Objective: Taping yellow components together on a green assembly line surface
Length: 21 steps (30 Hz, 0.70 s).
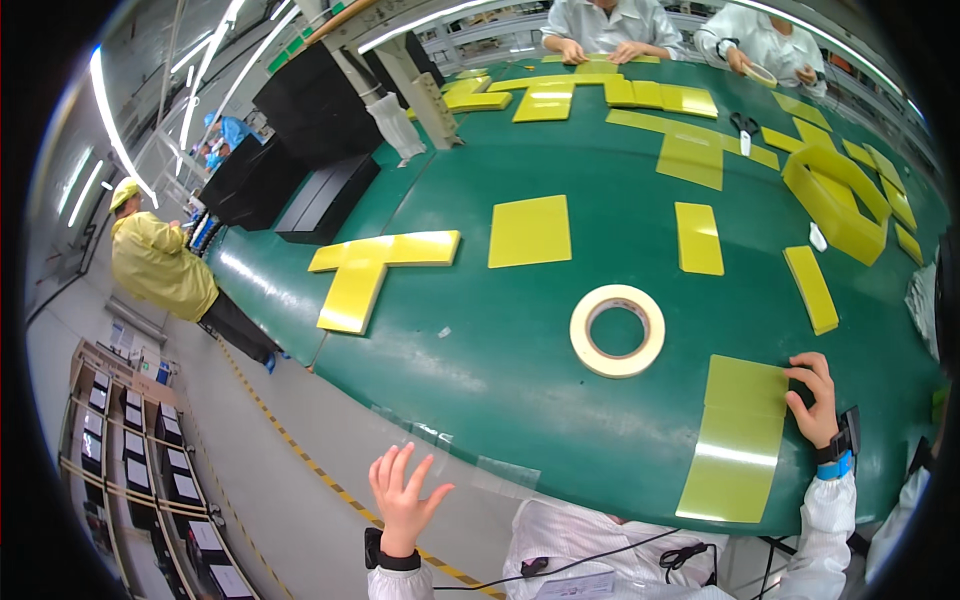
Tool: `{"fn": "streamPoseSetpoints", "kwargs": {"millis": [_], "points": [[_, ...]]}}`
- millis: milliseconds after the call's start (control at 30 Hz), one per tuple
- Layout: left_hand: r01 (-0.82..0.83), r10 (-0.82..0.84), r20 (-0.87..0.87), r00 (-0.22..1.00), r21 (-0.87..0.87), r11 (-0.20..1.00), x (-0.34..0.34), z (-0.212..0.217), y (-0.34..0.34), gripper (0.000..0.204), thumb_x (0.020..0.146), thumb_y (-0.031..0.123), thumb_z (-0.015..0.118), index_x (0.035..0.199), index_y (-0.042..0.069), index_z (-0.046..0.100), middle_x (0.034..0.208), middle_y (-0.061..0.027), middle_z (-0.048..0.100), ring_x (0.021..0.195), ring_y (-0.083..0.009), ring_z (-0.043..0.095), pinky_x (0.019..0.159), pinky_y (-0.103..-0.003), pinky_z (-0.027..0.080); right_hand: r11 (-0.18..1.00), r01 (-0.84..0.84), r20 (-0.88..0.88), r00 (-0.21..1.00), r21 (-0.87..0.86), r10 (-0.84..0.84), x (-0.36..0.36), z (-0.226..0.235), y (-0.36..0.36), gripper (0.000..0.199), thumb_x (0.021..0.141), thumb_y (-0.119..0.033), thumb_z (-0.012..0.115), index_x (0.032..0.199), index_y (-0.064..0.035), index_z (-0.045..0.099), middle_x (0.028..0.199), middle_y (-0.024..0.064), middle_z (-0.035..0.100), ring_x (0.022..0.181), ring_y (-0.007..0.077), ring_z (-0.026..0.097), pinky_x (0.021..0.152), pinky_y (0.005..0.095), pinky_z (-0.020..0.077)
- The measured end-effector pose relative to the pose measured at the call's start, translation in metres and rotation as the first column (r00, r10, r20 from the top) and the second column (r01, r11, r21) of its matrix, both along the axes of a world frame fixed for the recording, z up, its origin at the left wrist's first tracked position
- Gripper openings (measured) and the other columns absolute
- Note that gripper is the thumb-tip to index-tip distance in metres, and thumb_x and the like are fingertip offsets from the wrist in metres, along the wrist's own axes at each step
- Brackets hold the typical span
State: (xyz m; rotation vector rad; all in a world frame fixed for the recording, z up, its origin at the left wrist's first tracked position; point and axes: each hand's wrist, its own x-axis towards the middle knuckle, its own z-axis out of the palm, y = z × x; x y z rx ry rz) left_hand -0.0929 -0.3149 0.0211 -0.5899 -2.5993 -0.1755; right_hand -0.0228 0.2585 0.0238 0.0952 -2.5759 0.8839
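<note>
My left hand (402, 497) is raised off the table's near edge, fingers spread and nothing in it. On the right, my right hand (816, 402) has its fingertips at the upper right edge of a thin yellow-green sheet (735, 430); thumb and fingers are apart. The sheet lies flat, with a crosswise seam in its upper part. Left of it, beyond the seam, lies a roll of cream tape (582, 336). Farther off are a square yellow sheet (530, 231), a small yellow rectangle (699, 238), a narrow yellow strip (810, 290) and a stacked T-shaped yellow piece (365, 275).
The green table (480, 380) also bears a hollow yellow frame (835, 205), black-handled scissors (744, 132), several yellow pieces and black boxes (328, 200). A metal post (425, 105) stands at the back. Two people work across the table; a person in yellow (160, 260) stands left.
</note>
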Motion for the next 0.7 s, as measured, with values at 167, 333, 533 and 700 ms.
{"fn": "streamPoseSetpoints", "kwargs": {"millis": [167, 333, 533, 700], "points": [[0.074, -0.076, -0.056, 0.996, -0.037, 0.997, -0.011, -0.009, -0.008, 0.034, 0.065, 0.018, 0.079, 0.097, 0.012, 0.068, 0.125, -0.0087, 0.057, 0.120, -0.0317, 0.047, 0.097, -0.047, 0.036, 1.000, 0.009, -0.023, 1.000, -0.006, -0.009, -0.001, -0.002, 0.000, 0.025, 0.075, -0.013, 0.065, 0.096, 0.0002, 0.060, 0.106, 0.0162, 0.055, 0.101, 0.0330, 0.052, 0.089, 0.0405, 0.0421], [0.158, -0.163, 0.111, 0.980, 0.049, 0.986, -0.024, 0.012, -0.004, 0.015, 0.073, 0.005, 0.068, 0.087, 0.008, 0.065, 0.116, -0.0097, 0.063, 0.117, -0.0290, 0.054, 0.102, -0.048, 0.034, 1.000, 0.003, -0.008, 1.000, -0.025, -0.003, -0.003, -0.004, -0.001, 0.023, 0.075, -0.009, 0.065, 0.095, 0.0002, 0.059, 0.104, 0.0160, 0.055, 0.096, 0.0319, 0.054, 0.085, 0.0386, 0.0436], [0.241, -0.254, 0.273, 0.928, 0.082, 0.967, -0.044, 0.026, -0.002, 0.014, 0.079, 0.000, 0.058, 0.091, 0.006, 0.053, 0.107, -0.0061, 0.068, 0.111, -0.0225, 0.060, 0.108, -0.052, 0.027, 0.998, 0.014, -0.005, 1.000, -0.055, -0.014, -0.001, -0.002, -0.005, 0.022, 0.074, -0.010, 0.065, 0.092, 0.0003, 0.060, 0.097, 0.0154, 0.057, 0.089, 0.0312, 0.056, 0.081, 0.0374, 0.0448], [0.226, -0.235, 0.192, 0.953, 0.064, 0.972, -0.055, 0.023, 0.002, 0.004, 0.083, 0.003, 0.056, 0.084, 0.004, 0.052, 0.094, -0.0030, 0.070, 0.093, -0.0207, 0.065, 0.107, -0.053, 0.028, 0.998, -0.009, -0.020, 1.000, -0.061, 0.007, 0.000, -0.006, -0.003, 0.022, 0.075, -0.012, 0.066, 0.092, 0.0002, 0.060, 0.096, 0.0153, 0.057, 0.088, 0.0307, 0.056, 0.079, 0.0369, 0.0445]]}}
